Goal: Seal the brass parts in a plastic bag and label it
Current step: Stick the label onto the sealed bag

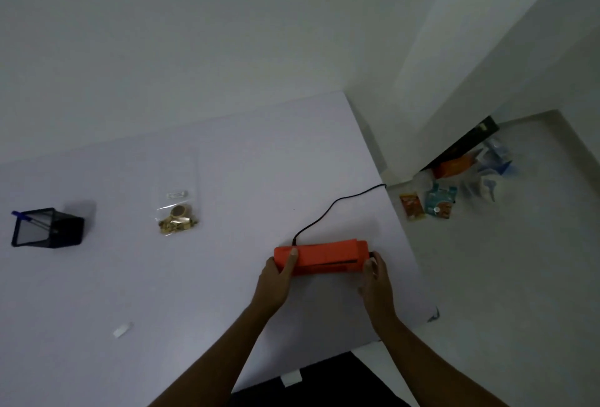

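Head view: left hand [278,272] and right hand [376,273] grip orange sealer [321,255].

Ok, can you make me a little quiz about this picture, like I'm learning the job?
1. True or false: the plastic bag of brass parts is inside the orange sealer.
2. Which holds the end where the black cord plugs in? A) left hand B) right hand
3. Fill in: a blue ___ stands in the black mesh holder.

Key: 1. False, the bag lies apart on the table. 2. A. 3. pen.
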The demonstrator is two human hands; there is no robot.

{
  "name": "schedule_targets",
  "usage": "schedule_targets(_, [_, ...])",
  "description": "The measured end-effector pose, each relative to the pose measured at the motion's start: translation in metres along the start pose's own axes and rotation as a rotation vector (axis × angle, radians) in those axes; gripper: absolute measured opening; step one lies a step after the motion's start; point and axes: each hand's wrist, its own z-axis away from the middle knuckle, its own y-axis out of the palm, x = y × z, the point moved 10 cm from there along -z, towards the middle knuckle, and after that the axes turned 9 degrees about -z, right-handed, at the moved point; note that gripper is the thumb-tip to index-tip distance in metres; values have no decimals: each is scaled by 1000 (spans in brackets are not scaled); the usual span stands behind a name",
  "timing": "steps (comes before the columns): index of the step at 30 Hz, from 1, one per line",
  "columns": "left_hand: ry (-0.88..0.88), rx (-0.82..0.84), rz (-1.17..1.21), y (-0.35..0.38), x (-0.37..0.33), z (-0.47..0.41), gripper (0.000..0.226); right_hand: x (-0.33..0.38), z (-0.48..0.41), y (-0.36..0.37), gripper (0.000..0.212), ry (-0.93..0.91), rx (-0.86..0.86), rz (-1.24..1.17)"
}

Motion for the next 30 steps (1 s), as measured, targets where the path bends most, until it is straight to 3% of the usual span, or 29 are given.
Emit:
schedule_targets(7, [-30, -63, 60, -17, -24, -22, 70, 46, -36, 21, 43, 0, 132, -108])
schedule_targets(18, [-38, -176, 81, -70, -90, -84, 78, 132, -104, 89, 45, -62, 239, -114])
schedule_targets(24, [3, -203, 66, -96, -120, -99, 81, 154, -126, 111, 40, -124, 268, 3])
schedule_targets(30, [106, -170, -12, -99, -127, -79, 69, 157, -130, 110, 45, -176, 275, 200])
